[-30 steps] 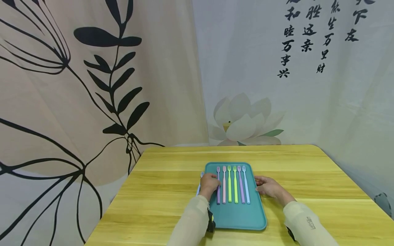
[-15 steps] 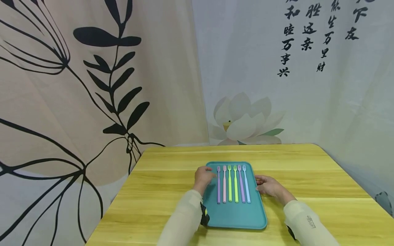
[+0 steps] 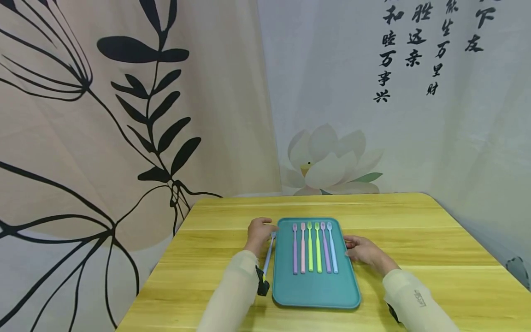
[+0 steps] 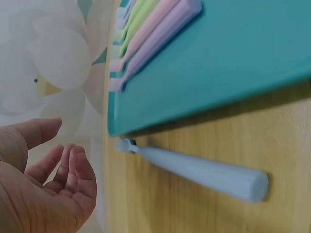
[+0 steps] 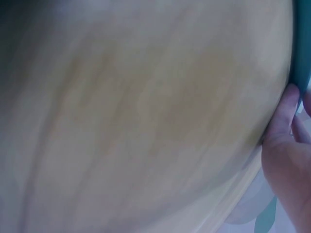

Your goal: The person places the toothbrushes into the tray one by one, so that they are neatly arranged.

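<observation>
A teal tray lies on the table, bearing a row of several toothbrushes in purple, pink, green, yellow-green and blue, heads pointing away. One pale blue toothbrush lies on the wood just left of the tray, its head near the far left corner. My left hand hovers beside that head with fingers loosely bent and nothing in them, as the left wrist view shows. At the tray's right edge my right hand holds the rim between thumb and fingers; part of its fingers is cut off in the right wrist view.
The wooden table extends on both sides of the tray and behind it. A printed curtain with plants, a lotus and writing hangs past the far edge. A black wrist camera sits on my left sleeve.
My left hand has moved left from over the purple toothbrush, off the tray, to beside the loose blue one. The tray's toothbrushes and my right hand have stayed put.
</observation>
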`<action>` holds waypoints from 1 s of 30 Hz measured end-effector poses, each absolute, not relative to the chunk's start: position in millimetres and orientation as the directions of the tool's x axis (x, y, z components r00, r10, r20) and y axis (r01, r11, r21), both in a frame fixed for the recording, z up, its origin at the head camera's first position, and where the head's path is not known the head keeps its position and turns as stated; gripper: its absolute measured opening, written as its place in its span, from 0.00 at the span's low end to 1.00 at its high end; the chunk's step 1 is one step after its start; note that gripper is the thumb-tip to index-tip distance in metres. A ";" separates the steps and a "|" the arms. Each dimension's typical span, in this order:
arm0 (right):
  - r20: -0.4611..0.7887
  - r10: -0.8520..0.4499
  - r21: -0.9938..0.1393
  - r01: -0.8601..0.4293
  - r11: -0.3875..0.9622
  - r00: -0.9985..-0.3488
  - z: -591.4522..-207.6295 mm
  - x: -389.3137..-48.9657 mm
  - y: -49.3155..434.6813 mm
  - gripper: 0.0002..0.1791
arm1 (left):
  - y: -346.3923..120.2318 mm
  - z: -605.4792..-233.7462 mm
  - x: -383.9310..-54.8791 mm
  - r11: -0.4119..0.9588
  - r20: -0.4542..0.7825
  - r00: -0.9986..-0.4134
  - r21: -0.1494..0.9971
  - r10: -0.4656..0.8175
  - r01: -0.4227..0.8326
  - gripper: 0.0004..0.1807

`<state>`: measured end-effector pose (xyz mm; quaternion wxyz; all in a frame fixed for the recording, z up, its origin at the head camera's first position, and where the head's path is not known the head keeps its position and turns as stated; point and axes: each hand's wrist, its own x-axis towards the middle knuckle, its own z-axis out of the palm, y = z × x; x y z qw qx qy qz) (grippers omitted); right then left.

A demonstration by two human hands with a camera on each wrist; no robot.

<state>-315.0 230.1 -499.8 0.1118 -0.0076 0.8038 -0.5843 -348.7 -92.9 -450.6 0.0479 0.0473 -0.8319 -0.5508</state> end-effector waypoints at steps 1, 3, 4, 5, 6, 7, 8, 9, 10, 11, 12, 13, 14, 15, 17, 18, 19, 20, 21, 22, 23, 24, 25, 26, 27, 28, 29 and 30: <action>-0.169 -0.149 -0.940 0.114 0.321 -0.974 -499.3 -314.8 230.1 0.33 | -94.8 -451.0 -349.5 0.387 0.022 -0.991 0.922 -0.133 -0.032 0.19; -0.171 -0.144 -0.939 0.118 0.323 -0.975 -498.8 -314.8 230.2 0.33 | -98.7 -453.5 -352.2 0.382 0.008 -0.991 0.923 -0.131 -0.044 0.19; -0.173 -0.139 -0.939 0.120 0.322 -0.975 -498.8 -314.9 230.2 0.33 | -100.4 -454.9 -353.5 0.377 -0.002 -0.991 0.925 -0.132 -0.052 0.19; -0.173 -0.137 -0.939 0.122 0.321 -0.975 -498.8 -315.0 230.3 0.33 | -101.8 -455.2 -353.3 0.369 -0.015 -0.991 0.927 -0.132 -0.064 0.20; -0.173 -0.140 -0.939 0.120 0.323 -0.975 -498.7 -314.9 230.4 0.33 | -103.3 -455.1 -352.5 0.367 -0.017 -0.991 0.928 -0.132 -0.065 0.20; -0.172 -0.145 -0.939 0.118 0.324 -0.974 -498.6 -315.1 230.5 0.33 | -104.7 -455.3 -351.5 0.366 -0.017 -0.991 0.929 -0.131 -0.064 0.20; -0.172 -0.144 -0.939 0.118 0.323 -0.975 -498.9 -315.4 230.7 0.33 | -106.2 -455.4 -350.7 0.361 -0.018 -0.991 0.930 -0.131 -0.064 0.20; -0.172 -0.141 -0.940 0.120 0.319 -0.975 -499.2 -315.7 230.7 0.33 | -107.4 -455.2 -349.4 0.357 -0.019 -0.991 0.932 -0.133 -0.065 0.20; -0.171 -0.141 -0.941 0.119 0.317 -0.975 -499.3 -315.8 230.6 0.33 | -108.6 -455.0 -348.0 0.350 -0.026 -0.991 0.934 -0.132 -0.071 0.20; -0.171 -0.140 -0.941 0.119 0.317 -0.975 -499.3 -315.9 230.6 0.33 | -109.7 -454.8 -346.1 0.347 -0.032 -0.991 0.935 -0.128 -0.075 0.20; -0.168 -0.148 -0.941 0.114 0.320 -0.975 -499.3 -315.8 230.7 0.33 | -111.1 -455.6 -344.7 0.347 -0.032 -0.992 0.935 -0.122 -0.073 0.20; -0.170 -0.142 -0.941 0.118 0.316 -0.975 -499.6 -315.9 230.6 0.33 | -112.5 -456.6 -343.4 0.344 -0.040 -0.993 0.936 -0.113 -0.077 0.20; -0.173 -0.138 -0.941 0.122 0.317 -0.975 -500.0 -316.0 230.6 0.33 | -114.1 -457.6 -342.0 0.341 -0.047 -0.994 0.937 -0.103 -0.080 0.20; -0.172 -0.140 -0.940 0.120 0.319 -0.975 -500.3 -316.1 230.7 0.33 | -115.7 -458.6 -340.4 0.336 -0.058 -0.994 0.938 -0.091 -0.085 0.21; -0.174 -0.140 -0.938 0.121 0.324 -0.975 -500.4 -316.0 230.9 0.33 | -119.4 -460.8 -337.2 0.331 -0.068 -0.995 0.940 -0.067 -0.087 0.22; -0.174 -0.140 -0.938 0.121 0.325 -0.975 -500.7 -316.2 230.9 0.33 | -121.3 -461.9 -335.9 0.326 -0.077 -0.995 0.941 -0.060 -0.092 0.22; -0.177 -0.133 -0.938 0.126 0.322 -0.975 -500.9 -316.3 230.7 0.33 | -123.1 -462.9 -334.8 0.324 -0.084 -0.995 0.941 -0.053 -0.096 0.23; -0.174 -0.139 -0.937 0.121 0.327 -0.975 -500.7 -316.1 230.7 0.34 | -124.9 -464.2 -333.7 0.323 -0.087 -0.995 0.941 -0.047 -0.097 0.23; -0.174 -0.139 -0.937 0.120 0.329 -0.975 -500.6 -316.0 230.6 0.34 | -126.6 -465.3 -332.9 0.322 -0.093 -0.995 0.941 -0.044 -0.102 0.23; -0.177 -0.130 -0.937 0.126 0.327 -0.976 -500.7 -316.0 230.3 0.33 | -128.0 -465.6 -332.1 0.326 -0.094 -0.995 0.940 -0.038 -0.101 0.22; -0.178 -0.130 -0.936 0.127 0.327 -0.975 -500.9 -315.9 230.3 0.34 | -129.1 -466.3 -331.5 0.321 -0.104 -0.994 0.941 -0.037 -0.111 0.22; -0.179 -0.130 -0.936 0.127 0.330 -0.975 -501.4 -316.0 230.4 0.34 | -130.2 -466.9 -330.9 0.317 -0.116 -0.993 0.941 -0.036 -0.121 0.22; -0.179 -0.130 -0.935 0.128 0.332 -0.975 -501.6 -315.8 230.4 0.34 | -131.2 -467.7 -330.7 0.312 -0.122 -0.992 0.942 -0.032 -0.126 0.22; -0.179 -0.131 -0.934 0.127 0.334 -0.975 -501.8 -315.6 230.5 0.34 | -131.8 -468.3 -330.7 0.304 -0.137 -0.990 0.942 -0.030 -0.139 0.22; -0.181 -0.127 -0.934 0.130 0.334 -0.975 -502.0 -315.6 230.5 0.34 | -132.3 -468.5 -330.7 0.297 -0.149 -0.988 0.943 -0.027 -0.151 0.22; -0.181 -0.126 -0.934 0.130 0.332 -0.975 -502.1 -315.4 230.4 0.33 | -132.4 -469.1 -330.9 0.293 -0.161 -0.987 0.943 -0.024 -0.161 0.22; -0.179 -0.127 -0.934 0.128 0.332 -0.976 -502.0 -315.3 230.4 0.34 | -132.8 -470.3 -331.7 0.287 -0.177 -0.984 0.942 -0.024 -0.176 0.22; -0.177 -0.127 -0.935 0.127 0.332 -0.976 -501.8 -315.1 230.3 0.33 | -132.8 -470.8 -332.0 0.292 -0.182 -0.983 0.939 -0.018 -0.179 0.22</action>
